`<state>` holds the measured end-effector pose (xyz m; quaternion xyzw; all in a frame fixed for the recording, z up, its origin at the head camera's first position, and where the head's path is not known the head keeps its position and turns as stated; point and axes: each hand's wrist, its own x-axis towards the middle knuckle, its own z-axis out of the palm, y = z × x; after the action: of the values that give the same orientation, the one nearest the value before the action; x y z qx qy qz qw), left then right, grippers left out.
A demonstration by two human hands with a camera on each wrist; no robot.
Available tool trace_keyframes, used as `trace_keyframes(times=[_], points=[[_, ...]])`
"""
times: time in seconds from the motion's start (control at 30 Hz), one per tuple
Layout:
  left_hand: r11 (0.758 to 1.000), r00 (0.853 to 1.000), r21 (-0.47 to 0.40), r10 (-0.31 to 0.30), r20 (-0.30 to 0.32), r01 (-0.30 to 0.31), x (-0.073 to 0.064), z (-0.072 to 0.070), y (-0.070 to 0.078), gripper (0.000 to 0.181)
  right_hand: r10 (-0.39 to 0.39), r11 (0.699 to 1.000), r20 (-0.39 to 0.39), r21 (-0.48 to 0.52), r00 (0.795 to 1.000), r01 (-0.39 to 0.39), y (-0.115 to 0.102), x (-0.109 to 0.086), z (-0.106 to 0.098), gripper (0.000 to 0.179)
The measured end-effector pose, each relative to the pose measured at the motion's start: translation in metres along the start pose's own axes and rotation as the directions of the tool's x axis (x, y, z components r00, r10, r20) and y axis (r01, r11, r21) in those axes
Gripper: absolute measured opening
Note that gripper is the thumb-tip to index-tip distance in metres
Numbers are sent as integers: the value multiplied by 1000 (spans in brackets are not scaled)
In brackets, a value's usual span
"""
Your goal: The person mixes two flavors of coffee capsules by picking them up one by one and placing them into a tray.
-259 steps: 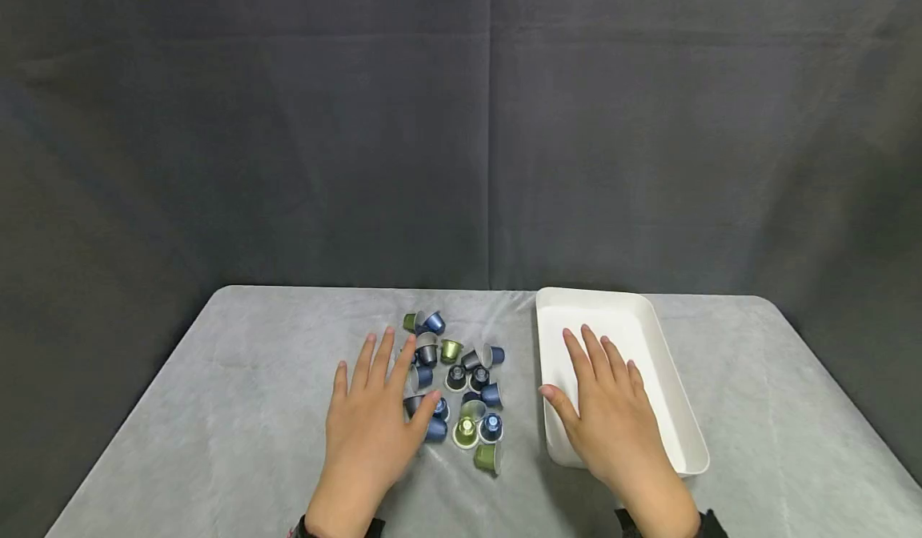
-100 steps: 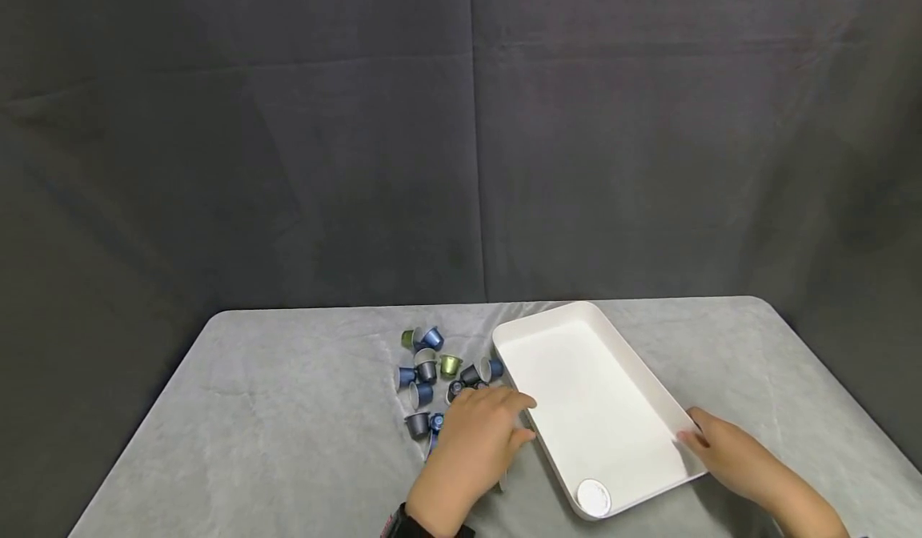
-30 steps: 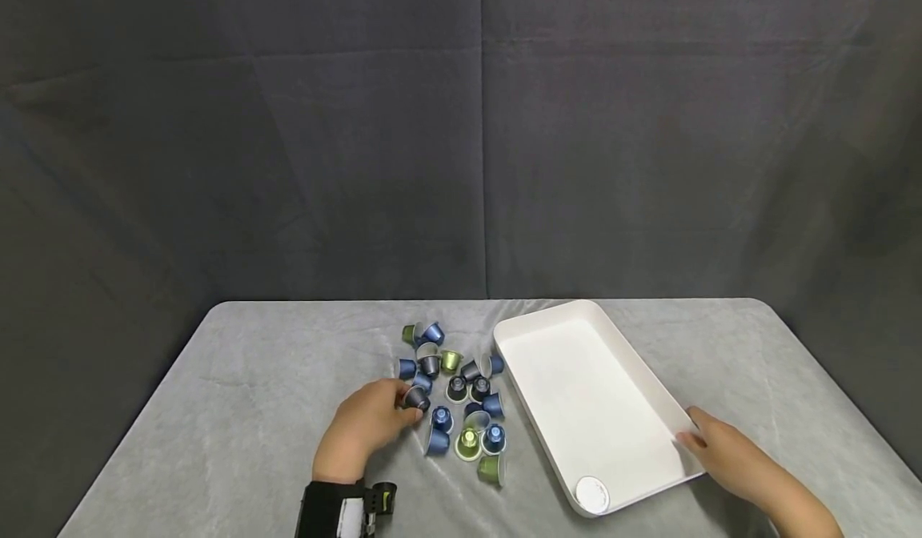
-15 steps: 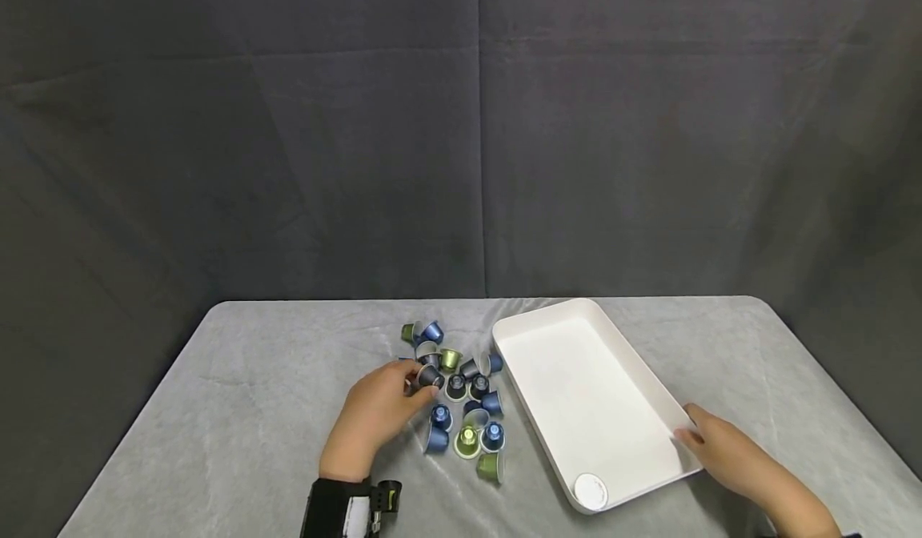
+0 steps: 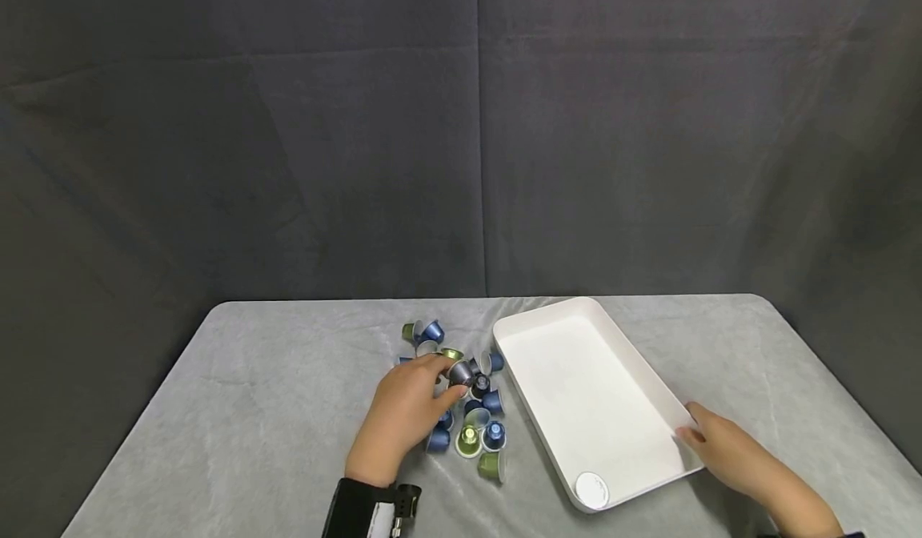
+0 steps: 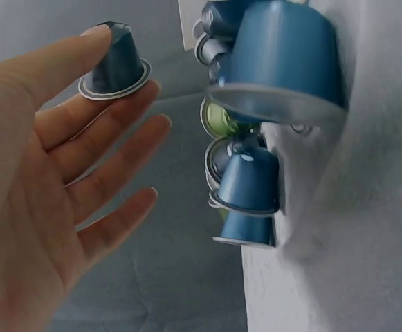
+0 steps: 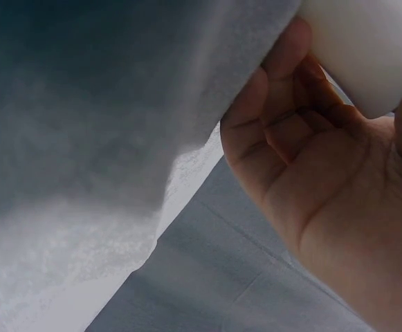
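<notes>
- Head view shows my left hand (image 5: 403, 414), lower middle of the frame, with one dark pod (image 5: 460, 373) pinched between thumb and fingers; the hand covers part of the pile.
- My right hand (image 5: 731, 451), lower right of the frame, has its thumb and fingers closed on the near right corner of the white tray (image 5: 598, 386). My two hands are well apart, one on each side of the tray's middle.
- From the left wrist, the dark pod sits at the upper left, my thumb on its narrow end and fingers by its rim, clear of the blue pods (image 6: 284, 55) at the upper right.
- Done, as far as I can judge: one pod. A white disc (image 5: 591, 491) in the tray's lowest corner in the frame looks like a pod resting lid up, though only its round face shows.
- Under way: the dark pod in my grip, outside the tray and left of its long edge.
- Left: the blue, green (image 5: 490, 466) and black pods (image 5: 480, 386) lying on the gray surface (image 5: 216, 442), middle of the frame. Some are hidden behind my hand, so I can't count them.
- If the tray is meant for all of them, I'd call this barely begun.
</notes>
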<state>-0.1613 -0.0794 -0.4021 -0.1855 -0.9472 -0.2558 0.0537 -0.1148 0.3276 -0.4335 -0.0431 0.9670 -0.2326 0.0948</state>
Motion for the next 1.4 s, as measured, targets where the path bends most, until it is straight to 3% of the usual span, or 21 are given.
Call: trace_keyframes(times=[0.3,0.53,0.8,1.13,1.4], points=[[995,995,35,92,49,-94,-2,9,23,40,-9,1000,-17,12,1000,10,-2,-1,0,17],[973,975,100,197,102,-207,-2,20,46,36,1,1000,-7,22,1000,-1,-4,-1,1,16],[933,947,163,314,72,-321,-8,30,64,31,0,1000,-19,20,1000,0,-5,-1,4,16],[879,912,252,407,49,-405,-13,45,80,28,-5,1000,-33,19,999,6,-5,-3,3,11],[869,907,265,414,74,-418,-17,50,85,28,-1,1000,-17,28,1000,2,-7,0,2,16]])
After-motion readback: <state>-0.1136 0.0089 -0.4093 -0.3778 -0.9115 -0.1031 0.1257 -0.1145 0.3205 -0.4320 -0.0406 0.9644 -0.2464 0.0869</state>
